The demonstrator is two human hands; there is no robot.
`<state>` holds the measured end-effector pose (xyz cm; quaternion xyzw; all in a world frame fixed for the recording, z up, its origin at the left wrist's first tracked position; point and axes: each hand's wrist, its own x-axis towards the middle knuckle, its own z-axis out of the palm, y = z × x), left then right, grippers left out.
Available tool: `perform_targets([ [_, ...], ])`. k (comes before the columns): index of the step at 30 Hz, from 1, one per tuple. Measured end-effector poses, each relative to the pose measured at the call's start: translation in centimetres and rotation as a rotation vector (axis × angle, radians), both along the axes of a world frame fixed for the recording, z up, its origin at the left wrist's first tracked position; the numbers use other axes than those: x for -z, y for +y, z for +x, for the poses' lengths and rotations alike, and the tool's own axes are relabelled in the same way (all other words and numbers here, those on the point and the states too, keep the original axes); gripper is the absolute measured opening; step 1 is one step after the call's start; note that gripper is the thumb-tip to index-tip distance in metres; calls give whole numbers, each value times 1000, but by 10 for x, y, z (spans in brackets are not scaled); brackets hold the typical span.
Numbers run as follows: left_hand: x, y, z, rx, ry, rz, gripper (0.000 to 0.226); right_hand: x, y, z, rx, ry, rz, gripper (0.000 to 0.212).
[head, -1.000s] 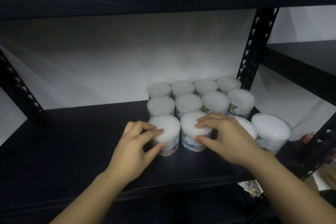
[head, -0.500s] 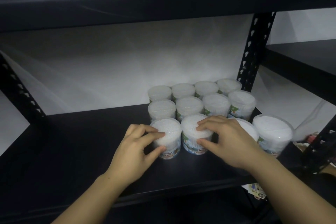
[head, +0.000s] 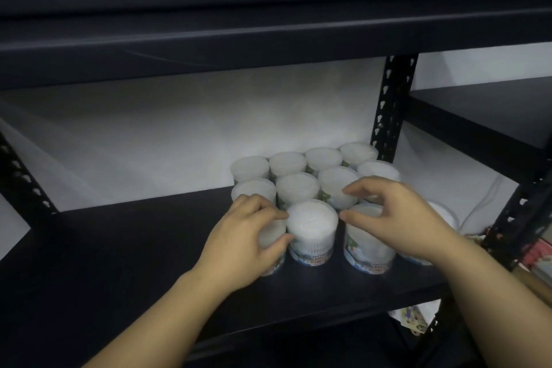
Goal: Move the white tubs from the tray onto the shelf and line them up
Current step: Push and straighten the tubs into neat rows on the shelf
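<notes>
two hands [head: 242, 236], twelve tubs [head: 312, 230]

A black perforated upright post [head: 391, 107] rises at one o'clock, its keyhole slots catching the light. A matching slotted post [head: 21, 179] slants at nine o'clock. Behind them a pale grey wall [head: 179, 134] glows. At three o'clock sits a neighbouring black board [head: 493, 110]. Down at five o'clock, printed packaging [head: 415, 320], too blurred to read.

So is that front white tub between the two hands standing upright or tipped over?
Upright. The round white plastic tub stands on the black metal shelf, flat lid facing up, printed label band level around its base.
</notes>
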<state>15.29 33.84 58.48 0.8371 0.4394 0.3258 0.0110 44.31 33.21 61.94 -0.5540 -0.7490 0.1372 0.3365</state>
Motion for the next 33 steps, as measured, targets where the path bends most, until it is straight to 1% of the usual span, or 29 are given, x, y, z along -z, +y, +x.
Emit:
perform_targets([
  [4, -4, 11, 21, 48, 94, -45, 36, 4, -10, 27, 66, -149, -78, 45],
  [7, 4, 16, 26, 26, 135, -12, 39, 5, -22, 40, 78, -233, -90, 46],
  [10, 13, 23, 27, 41, 81, 21, 38, 10, -27, 45, 60, -296, -92, 38],
  [16, 21, 26, 32, 61, -34, 0, 33, 20, -23, 48, 75, -314, -65, 30],
  [28, 23, 24, 33, 42, -70, -32, 31, 13, 6, 42, 81, -386, -119, 27],
  [30, 23, 24, 33, 42, -66, -34, 31, 11, 8, 40, 72, -379, -131, 34],
  [33, 23, 25, 30, 34, -60, -38, 33, 9, 11, 32, 65, -362, -120, 69],
])
